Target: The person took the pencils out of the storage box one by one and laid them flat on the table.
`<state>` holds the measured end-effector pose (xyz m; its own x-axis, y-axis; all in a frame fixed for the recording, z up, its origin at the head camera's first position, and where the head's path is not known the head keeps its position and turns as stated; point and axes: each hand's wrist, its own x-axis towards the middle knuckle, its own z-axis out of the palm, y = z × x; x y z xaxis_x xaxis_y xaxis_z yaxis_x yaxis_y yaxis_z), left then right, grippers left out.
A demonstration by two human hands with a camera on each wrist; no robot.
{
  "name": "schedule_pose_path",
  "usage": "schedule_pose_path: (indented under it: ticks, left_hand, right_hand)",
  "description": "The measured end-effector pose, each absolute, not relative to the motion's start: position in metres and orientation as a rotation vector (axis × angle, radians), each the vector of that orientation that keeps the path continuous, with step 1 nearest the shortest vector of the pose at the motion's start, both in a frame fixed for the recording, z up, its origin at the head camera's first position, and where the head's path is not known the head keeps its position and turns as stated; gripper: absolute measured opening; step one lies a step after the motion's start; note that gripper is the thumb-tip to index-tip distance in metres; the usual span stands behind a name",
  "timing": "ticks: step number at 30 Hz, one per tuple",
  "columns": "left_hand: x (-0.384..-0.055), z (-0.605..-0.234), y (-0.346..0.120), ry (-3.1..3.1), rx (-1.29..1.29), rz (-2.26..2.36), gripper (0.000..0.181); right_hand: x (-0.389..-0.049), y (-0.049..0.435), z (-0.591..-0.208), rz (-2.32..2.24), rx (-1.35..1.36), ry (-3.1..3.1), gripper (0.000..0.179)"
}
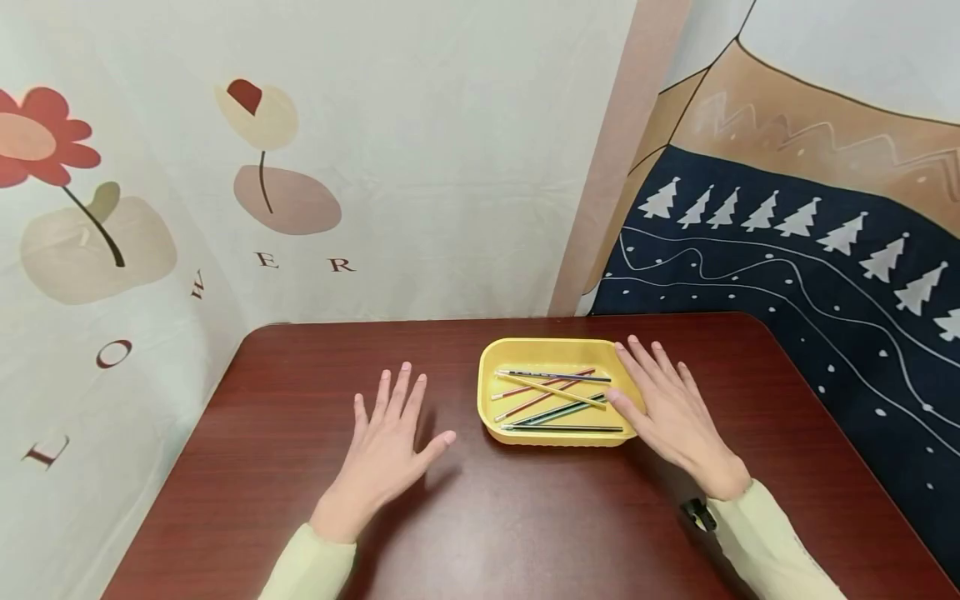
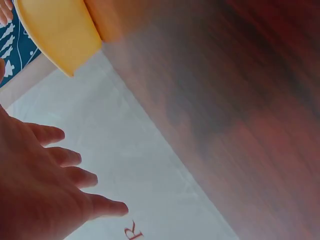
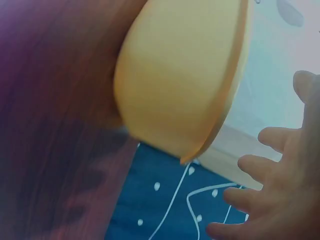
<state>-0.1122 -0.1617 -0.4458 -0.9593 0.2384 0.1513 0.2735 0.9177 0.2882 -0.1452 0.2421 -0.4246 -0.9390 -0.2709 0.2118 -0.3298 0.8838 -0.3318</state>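
A yellow plastic tray (image 1: pixel 558 346) stands on the table with several pencils in it. Lying crosswise there are a yellow pencil (image 1: pixel 551 389), a blue pencil (image 1: pixel 555 376), red ones and green ones, with a dark pencil (image 1: pixel 562 428) along the front. My right hand (image 1: pixel 671 417) is spread over the tray's right edge, fingers straight; the right wrist view shows a gap between it and the tray wall (image 3: pixel 175 80). To the left of the tray, my left hand (image 1: pixel 382 454) hovers above the table, its fingers spread and holding nothing.
The dark red wooden table (image 1: pixel 262 417) has rounded back corners. Behind it hangs a pale cloth (image 1: pixel 450 167) printed with flowers and letters. At the right is a navy cloth (image 1: pixel 750 267) with white trees. A small black object (image 1: pixel 699 515) sits at my right cuff.
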Motion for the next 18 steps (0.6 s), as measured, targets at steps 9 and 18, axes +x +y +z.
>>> schedule_pose_path:
  ticks: [9,18]
  left_hand:
    - [-0.124,-0.446,-0.137,-2.921,-0.525,-0.540,0.095]
    - [-0.137,-0.450,-0.115,-2.957,-0.643,-0.536,0.092]
  right_hand:
    - [-0.158,0.218,-0.416,0.669,0.574,-2.901,0.074]
    - [-0.172,0.194,-0.421,0.721,0.731,-2.831,0.071]
